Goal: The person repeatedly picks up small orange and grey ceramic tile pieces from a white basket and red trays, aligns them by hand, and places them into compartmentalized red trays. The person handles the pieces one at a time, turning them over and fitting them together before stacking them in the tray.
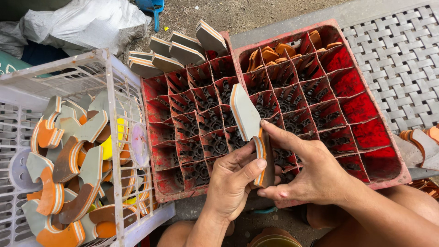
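My left hand [233,180] and my right hand [304,174] both grip the lower end of a flat grey foam sole piece [244,114] with orange and white edge layers. The piece stands tilted above the left red compartment crate [157,146]. My right index finger lies along the piece's right edge and my left thumb presses its lower front. Several similar grey pieces [183,50] stand stacked in the crate's far corner.
A second red crate [388,151] on the right holds orange scraps [274,52] in its far cells. A white plastic basket [109,110] on the left holds several grey and orange offcuts. A woven mat lies far right, white sacks at top left.
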